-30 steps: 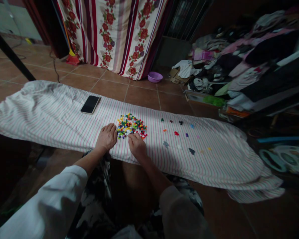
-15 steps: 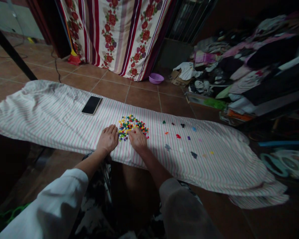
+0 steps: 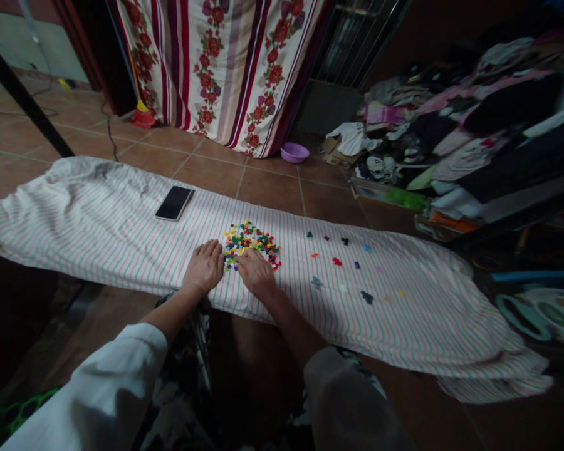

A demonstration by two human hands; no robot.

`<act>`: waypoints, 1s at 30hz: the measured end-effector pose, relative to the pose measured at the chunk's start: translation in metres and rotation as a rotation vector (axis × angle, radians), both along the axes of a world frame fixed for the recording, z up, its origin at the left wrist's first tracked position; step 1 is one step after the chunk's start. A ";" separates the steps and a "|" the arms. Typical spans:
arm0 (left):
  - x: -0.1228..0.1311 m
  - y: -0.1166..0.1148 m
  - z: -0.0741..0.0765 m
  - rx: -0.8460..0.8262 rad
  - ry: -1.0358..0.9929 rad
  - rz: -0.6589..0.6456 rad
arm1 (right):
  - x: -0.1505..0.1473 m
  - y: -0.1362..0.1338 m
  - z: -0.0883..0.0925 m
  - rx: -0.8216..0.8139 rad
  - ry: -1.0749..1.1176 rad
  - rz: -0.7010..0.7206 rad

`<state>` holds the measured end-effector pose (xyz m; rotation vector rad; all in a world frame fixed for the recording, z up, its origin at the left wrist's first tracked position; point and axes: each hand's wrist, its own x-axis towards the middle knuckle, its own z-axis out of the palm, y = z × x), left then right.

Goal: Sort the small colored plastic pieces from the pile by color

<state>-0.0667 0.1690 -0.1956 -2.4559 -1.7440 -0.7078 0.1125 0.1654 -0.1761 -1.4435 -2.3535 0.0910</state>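
Note:
A heap of small multicoloured pieces (image 3: 250,238), too tiny to name by kind, lies on a striped cloth (image 3: 117,238). My left hand (image 3: 203,267) rests flat at the heap's left edge, fingers stretched out. At the near side of the heap is my right hand (image 3: 257,273), its fingers curled and pinched down among the pieces; what sits between the fingertips is hidden. To the right, pieces are sorted into small colour groups, among them a red group (image 3: 337,261), a dark grey group (image 3: 367,297), a blue-grey group (image 3: 316,282) and a purple group (image 3: 357,265).
A phone (image 3: 174,203) lies on the cloth left of the heap. Beyond are a floral curtain (image 3: 235,75), a red broom (image 3: 143,116) and a purple basin (image 3: 294,152) on the tiled floor. Clothes (image 3: 446,125) are piled at the right.
My right hand has shifted slightly left and toward me along the heap's near edge. My left hand stays in place beside the heap. The view has tilted a little.

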 end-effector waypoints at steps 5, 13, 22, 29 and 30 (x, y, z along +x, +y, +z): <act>0.000 0.000 0.002 0.005 -0.017 0.000 | 0.005 -0.004 -0.008 -0.019 -0.010 -0.071; 0.000 -0.002 0.004 -0.004 -0.002 -0.004 | 0.007 -0.013 -0.015 -0.020 0.054 -0.110; 0.000 -0.001 0.003 0.021 0.008 -0.009 | 0.003 -0.024 -0.010 0.021 0.134 -0.060; -0.005 0.000 -0.004 0.107 -0.008 -0.060 | -0.001 -0.035 -0.013 0.009 0.127 -0.116; -0.006 0.001 -0.005 0.112 -0.008 -0.076 | -0.002 -0.036 -0.013 0.010 0.134 -0.125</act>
